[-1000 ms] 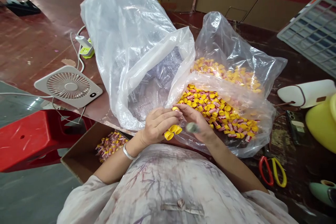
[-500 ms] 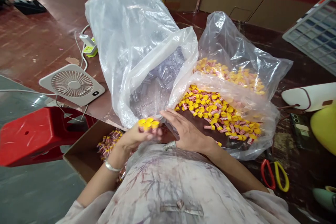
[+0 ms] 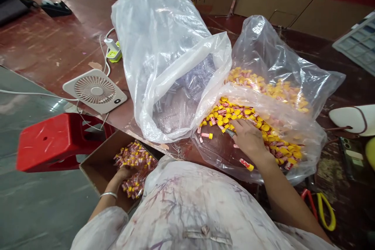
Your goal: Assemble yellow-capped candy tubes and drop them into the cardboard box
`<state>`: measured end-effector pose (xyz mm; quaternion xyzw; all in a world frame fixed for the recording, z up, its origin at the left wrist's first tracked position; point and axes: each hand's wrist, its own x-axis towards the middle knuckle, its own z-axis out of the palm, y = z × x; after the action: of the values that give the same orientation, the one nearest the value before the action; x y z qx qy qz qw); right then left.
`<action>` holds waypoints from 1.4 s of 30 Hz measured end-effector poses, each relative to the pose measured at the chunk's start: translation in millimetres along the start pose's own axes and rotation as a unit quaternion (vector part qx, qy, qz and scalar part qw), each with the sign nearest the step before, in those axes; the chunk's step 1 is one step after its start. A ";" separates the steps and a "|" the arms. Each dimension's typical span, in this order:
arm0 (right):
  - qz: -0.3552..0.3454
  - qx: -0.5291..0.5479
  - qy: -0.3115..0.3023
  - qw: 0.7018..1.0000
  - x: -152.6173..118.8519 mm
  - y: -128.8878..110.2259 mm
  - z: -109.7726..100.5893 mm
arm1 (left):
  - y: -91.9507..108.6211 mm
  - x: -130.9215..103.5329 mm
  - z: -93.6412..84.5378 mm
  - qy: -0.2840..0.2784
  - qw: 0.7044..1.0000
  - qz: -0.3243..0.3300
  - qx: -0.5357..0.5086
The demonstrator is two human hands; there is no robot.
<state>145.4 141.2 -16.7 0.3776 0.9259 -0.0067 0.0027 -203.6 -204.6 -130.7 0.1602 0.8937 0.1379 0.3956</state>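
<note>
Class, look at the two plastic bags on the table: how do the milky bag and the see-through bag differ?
The milky bag holds clear tubes; the see-through bag holds yellow-capped pieces.
The milky bag looks bulkier, while the see-through bag spreads flatter.
The right hand is among the pieces in the see-through bag; no hand is in the milky bag.
Both have mouths open toward the person.

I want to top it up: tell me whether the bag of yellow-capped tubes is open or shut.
Open. The clear plastic bag gapes toward the person, and the right hand reaches in among the yellow-capped tubes.
</note>
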 end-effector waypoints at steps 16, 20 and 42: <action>0.030 0.004 -0.049 0.998 -2.5 -9.9 0.5 | 236.8 38.7 -63.2 0.320 0.905 0.279 0.005; 0.039 0.007 -0.049 0.998 -8.9 -5.1 6.2 | 264.7 59.1 -56.6 0.236 0.896 0.336 -0.168; -0.012 0.236 0.106 0.966 -5.8 -12.2 -0.9 | 246.7 -28.8 -33.8 0.283 0.884 0.330 0.171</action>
<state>141.0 128.4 -15.6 0.3546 0.8977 -0.1851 -0.1847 -166.9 4.6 2.4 0.4654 0.8728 0.1451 0.0240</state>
